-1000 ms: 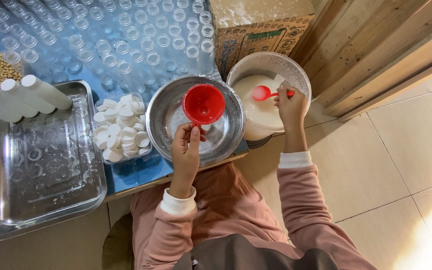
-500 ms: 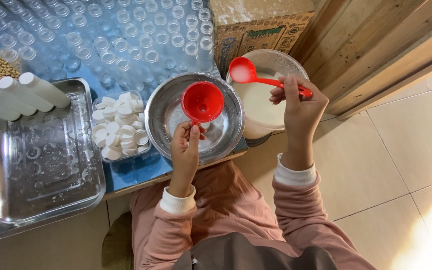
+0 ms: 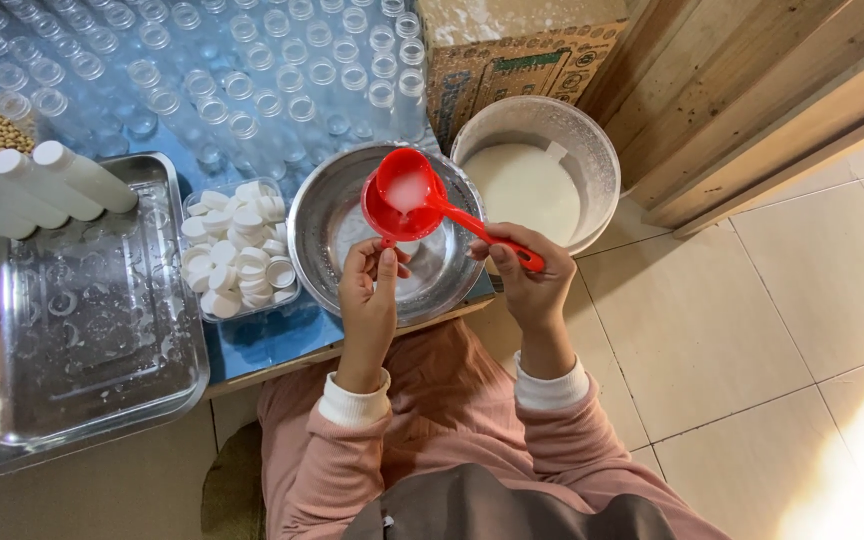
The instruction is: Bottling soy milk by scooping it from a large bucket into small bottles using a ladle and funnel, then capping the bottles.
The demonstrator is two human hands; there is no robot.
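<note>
Red ladle (image 3: 407,190), white liquid, perhaps milk; silver bowl (image 3: 327,215); pink sleeves.

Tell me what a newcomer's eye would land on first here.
The red ladle of white liquid, held by the right hand over the red funnel that the left hand steadies above the steel bowl. Next, the white bucket of liquid to the right.

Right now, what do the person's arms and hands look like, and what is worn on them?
Both hands, left hand and right hand, are bare: no gloves, and no rings or watch that I can make out. Each arm wears a dusty-pink ribbed-knit sleeve with a cream-white inner cuff showing at the wrist.
</note>
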